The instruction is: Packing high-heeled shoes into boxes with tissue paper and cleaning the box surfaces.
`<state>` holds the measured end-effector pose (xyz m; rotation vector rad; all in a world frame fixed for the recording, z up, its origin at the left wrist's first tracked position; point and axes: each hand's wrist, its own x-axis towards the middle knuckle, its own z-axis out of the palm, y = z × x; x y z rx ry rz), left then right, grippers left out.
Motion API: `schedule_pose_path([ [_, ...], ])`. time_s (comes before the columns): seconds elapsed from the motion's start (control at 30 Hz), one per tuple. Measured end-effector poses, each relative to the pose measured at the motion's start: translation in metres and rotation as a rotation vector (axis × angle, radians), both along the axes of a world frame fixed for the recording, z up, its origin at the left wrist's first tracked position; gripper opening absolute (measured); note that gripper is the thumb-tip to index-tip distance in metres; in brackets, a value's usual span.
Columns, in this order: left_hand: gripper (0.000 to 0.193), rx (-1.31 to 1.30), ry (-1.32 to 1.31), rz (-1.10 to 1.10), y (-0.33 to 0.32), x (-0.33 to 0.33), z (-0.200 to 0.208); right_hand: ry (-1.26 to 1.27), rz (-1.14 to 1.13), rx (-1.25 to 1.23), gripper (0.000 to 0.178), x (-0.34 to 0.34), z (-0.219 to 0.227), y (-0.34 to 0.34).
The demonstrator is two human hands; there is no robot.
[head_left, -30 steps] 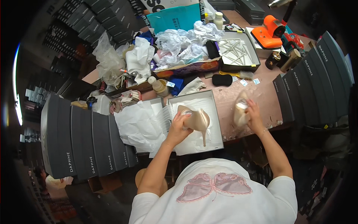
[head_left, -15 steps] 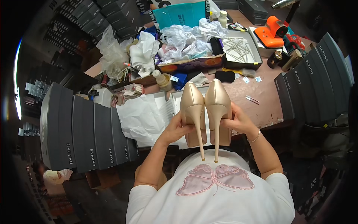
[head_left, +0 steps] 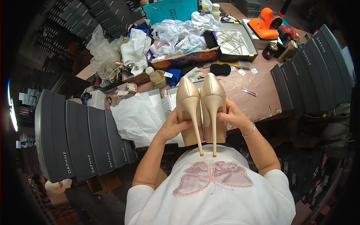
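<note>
Two champagne-coloured satin high-heeled shoes are held up side by side in front of my chest, heels pointing toward me. My left hand (head_left: 173, 126) is closed around the left high-heeled shoe (head_left: 188, 98), thumb across its underside by the heel. Around the right high-heeled shoe (head_left: 212, 93) my right hand (head_left: 236, 116) is wrapped in the same way, a bracelet at its wrist. The shoes touch or nearly touch along their inner sides. Behind them lie white tissue paper (head_left: 135, 117) and an open shoe box (head_left: 170, 92), partly hidden by the shoes.
Dark grey shoe boxes stand in rows at left (head_left: 80, 138) and right (head_left: 305, 71). Small snips (head_left: 249, 92) lie on the pink tabletop (head_left: 262, 98). Farther back are a carton of crumpled plastic (head_left: 183, 37), a tray of white sticks (head_left: 234, 41), a bottle (head_left: 155, 77) and an orange device (head_left: 266, 24).
The surroundings have shifted slightly left in the picture and tilted a little. Both shoes remain in my hands, slightly higher and further left in view, with the same grip.
</note>
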<state>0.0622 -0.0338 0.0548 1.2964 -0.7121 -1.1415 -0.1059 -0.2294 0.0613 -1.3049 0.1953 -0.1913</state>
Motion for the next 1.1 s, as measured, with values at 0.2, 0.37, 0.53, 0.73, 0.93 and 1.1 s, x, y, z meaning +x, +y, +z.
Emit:
schedule_pose_path([
  [0.2, 0.049, 0.030, -0.004, -0.044, -0.010, 0.005, -0.006, 0.053, -0.038, 0.093, 0.050, -0.001, -0.003, -0.002],
  [0.37, 0.050, 0.033, 0.305, -0.016, -0.027, 0.009, -0.001, 0.104, -0.037, 0.404, 0.052, 0.013, -0.006, -0.008],
  [0.53, 0.044, 0.026, 0.545, 0.036, -0.033, 0.007, -0.008, 0.162, -0.167, 0.618, 0.057, 0.021, -0.021, -0.008],
  [0.73, 0.045, 0.033, 0.577, 0.046, -0.033, -0.002, -0.012, 0.159, -0.150, 0.628, 0.056, 0.014, -0.037, -0.010],
  [0.93, 0.046, 0.019, 0.561, 0.027, -0.041, -0.007, -0.016, 0.119, -0.135, 0.574, 0.053, 0.003, -0.019, -0.012],
  [1.1, 0.047, -0.039, 0.504, -0.032, -0.039, -0.002, -0.010, 0.075, -0.184, 0.146, 0.050, -0.028, 0.011, -0.052],
])
